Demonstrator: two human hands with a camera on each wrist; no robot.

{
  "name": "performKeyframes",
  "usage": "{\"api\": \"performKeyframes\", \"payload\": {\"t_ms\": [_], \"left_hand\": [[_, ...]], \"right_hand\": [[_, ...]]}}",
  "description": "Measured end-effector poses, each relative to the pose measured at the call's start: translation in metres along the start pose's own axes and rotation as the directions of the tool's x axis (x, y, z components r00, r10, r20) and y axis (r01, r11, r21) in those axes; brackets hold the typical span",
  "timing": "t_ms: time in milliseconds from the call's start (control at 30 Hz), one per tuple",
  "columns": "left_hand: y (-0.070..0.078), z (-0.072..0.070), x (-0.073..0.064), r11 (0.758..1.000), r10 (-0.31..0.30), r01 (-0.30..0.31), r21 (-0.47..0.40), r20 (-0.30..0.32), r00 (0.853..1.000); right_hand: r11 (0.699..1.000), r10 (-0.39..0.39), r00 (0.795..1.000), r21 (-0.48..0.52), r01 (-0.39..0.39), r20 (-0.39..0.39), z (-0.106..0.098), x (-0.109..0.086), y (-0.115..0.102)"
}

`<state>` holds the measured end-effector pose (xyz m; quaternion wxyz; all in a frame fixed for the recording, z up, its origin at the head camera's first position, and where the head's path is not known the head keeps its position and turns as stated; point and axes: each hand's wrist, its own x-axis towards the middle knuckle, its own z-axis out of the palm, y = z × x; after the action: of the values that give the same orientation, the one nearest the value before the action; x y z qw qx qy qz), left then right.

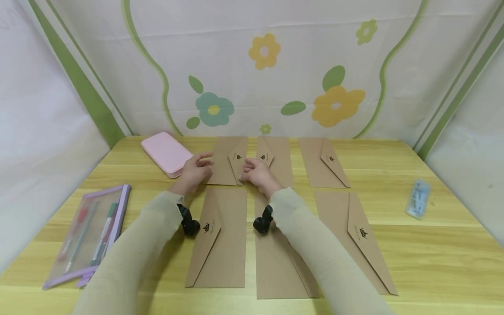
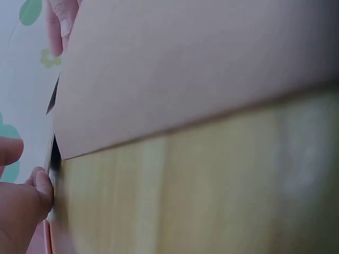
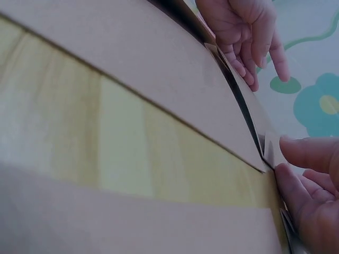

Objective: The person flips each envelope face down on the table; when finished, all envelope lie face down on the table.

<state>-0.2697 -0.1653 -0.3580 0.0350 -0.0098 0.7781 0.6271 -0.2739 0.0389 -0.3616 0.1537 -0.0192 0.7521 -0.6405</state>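
Note:
A brown paper envelope (image 1: 220,164) with a black crown print on its pointed flap lies at the left of the back row, between both hands. At its left edge is my left hand (image 1: 196,170), its fingers slightly bent and touching the paper. My right hand (image 1: 260,175) rests at the envelope's right edge, near its front corner. In the right wrist view, the thumb and forefinger of the right hand (image 3: 315,203) stand apart beside that corner. Another envelope (image 1: 283,170) lies close under the right hand, partly covered by it.
More brown envelopes lie around: one at back right (image 1: 315,168), three in front, at left (image 1: 232,245), middle (image 1: 275,267) and right (image 1: 338,232). A pink case (image 1: 167,153) sits beyond the left hand. A purple-edged clear pouch (image 1: 88,232) holds pens. A small blue pack (image 1: 418,199) lies far right.

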Motion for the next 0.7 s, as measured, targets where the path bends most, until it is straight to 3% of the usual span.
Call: {"api": "performKeyframes", "payload": {"t_ms": [167,467,700], "left_hand": [[-0.003,0.002,0.001,0.997,-0.018,0.012,-0.080,-0.078,0.997],[-0.004,0.002,0.001,0.985,0.030,-0.068,-0.160,-0.234,0.972],[0.002,-0.007,-0.004,0.963,-0.021,-0.044,-0.268,-0.235,0.972]], "right_hand": [[1.000,-0.009,1.000,0.014,0.009,0.015,-0.001,0.000,0.000],[0.998,-0.013,0.999,0.054,0.010,0.048,0.002,0.004,0.000],[0.998,0.007,0.998,0.066,-0.011,0.069,0.008,0.006,-0.004]]}}
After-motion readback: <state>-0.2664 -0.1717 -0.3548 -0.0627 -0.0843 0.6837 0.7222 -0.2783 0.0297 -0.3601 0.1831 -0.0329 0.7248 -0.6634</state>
